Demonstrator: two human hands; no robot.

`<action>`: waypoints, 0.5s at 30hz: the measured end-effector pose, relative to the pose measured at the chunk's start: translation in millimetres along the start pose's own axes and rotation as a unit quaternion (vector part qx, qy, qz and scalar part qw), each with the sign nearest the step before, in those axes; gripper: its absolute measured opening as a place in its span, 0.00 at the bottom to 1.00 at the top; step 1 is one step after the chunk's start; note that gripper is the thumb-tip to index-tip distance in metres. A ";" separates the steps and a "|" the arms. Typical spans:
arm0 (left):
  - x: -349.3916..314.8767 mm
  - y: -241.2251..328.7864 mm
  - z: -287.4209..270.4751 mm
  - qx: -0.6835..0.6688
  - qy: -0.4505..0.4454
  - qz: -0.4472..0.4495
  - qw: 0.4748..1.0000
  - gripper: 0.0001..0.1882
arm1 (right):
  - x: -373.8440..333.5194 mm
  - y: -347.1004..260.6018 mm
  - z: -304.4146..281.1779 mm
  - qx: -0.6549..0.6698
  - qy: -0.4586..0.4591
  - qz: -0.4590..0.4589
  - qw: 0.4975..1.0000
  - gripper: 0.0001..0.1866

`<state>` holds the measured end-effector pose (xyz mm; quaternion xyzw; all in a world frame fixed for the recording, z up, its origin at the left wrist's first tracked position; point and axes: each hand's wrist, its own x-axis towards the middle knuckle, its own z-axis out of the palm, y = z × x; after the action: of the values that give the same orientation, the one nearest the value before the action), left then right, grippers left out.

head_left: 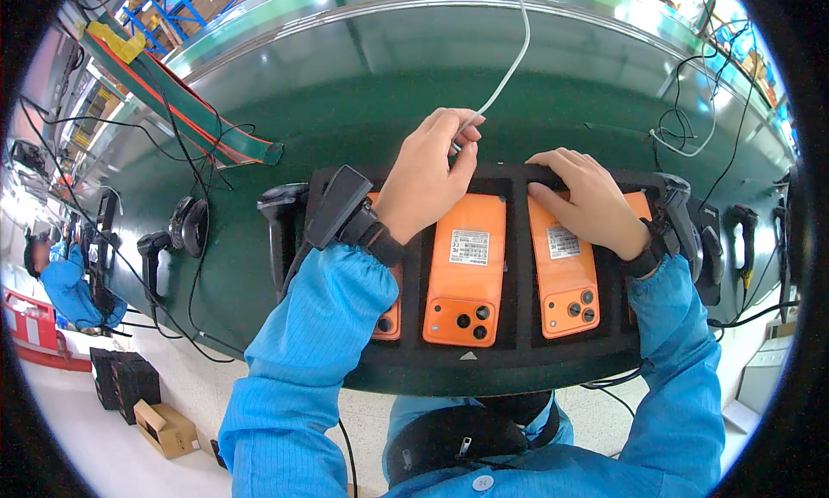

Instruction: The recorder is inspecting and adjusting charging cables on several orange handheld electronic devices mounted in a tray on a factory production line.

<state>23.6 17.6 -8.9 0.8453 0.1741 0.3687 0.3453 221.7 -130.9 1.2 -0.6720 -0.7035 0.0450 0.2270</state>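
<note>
My left hand (pixel 432 170) is closed in a pinch on the end of a thin white cable (pixel 518 53), above the far edge of a black foam tray (pixel 511 265). The cable's tip is mostly hidden by the fingers. Below this hand lies an orange smartphone (pixel 466 278), back up, with a white label and three lenses. My right hand (pixel 591 200) rests over the far end of another orange phone (pixel 570 312), fingers stretched out and thumb apart, touching its top. My forearms partly cover more orange phones (pixel 643 206) at both sides.
Handheld scanners (pixel 281 209) stand beside the tray, with more at the left (pixel 154 248) and right (pixel 743 230). A green strip with orange edges (pixel 199 118) slopes in from the upper left. Loose black cables cross the green table (pixel 345 92). A person in blue (pixel 73 282) is far left.
</note>
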 end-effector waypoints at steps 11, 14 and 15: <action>-1.8 -6.1 -0.7 0.079 -0.015 0.005 0.997 0.16 | 0.0 0.3 1.2 0.003 0.002 0.000 1.000 0.16; -1.7 -5.1 -1.7 0.088 -0.039 0.000 0.995 0.17 | 0.1 0.5 1.1 0.001 0.002 -0.002 1.000 0.16; -1.9 -5.4 -1.6 0.103 -0.049 0.004 0.993 0.17 | 0.1 0.8 1.2 0.001 0.002 -0.002 1.000 0.16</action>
<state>20.9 21.0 -12.8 0.8944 0.1902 0.3081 0.2627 221.9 -130.5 -0.1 -0.6705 -0.7041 0.0438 0.2295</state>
